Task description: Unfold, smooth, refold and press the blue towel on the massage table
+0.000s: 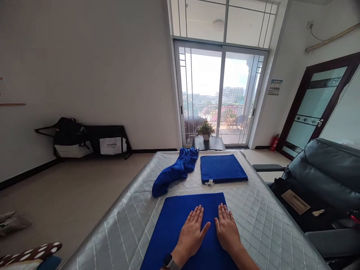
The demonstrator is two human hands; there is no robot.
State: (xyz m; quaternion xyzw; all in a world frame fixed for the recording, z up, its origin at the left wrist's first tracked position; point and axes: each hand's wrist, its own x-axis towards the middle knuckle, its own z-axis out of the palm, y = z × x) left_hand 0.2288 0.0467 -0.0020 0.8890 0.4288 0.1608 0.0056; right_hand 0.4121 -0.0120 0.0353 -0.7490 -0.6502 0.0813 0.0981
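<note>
Basically, the flat blue rectangular fabric piece (160,240) runs off the bottom of the frame, as does pt. of the dark-faced watch (168,259). L hand (192,233) & R hand (227,230) lie flat on the fabric, fingers straight; R hand & forearm hide most of its right edge. Beyond, on the silver quilted surface (112,232): crumpled blue cloth (176,170), shape unclear, left; folded blue fabric rectangle (223,168) w/ white tag (209,182), print unreadable, right.

Three blue cloths (224,168) on quilted surface (261,213)
</note>
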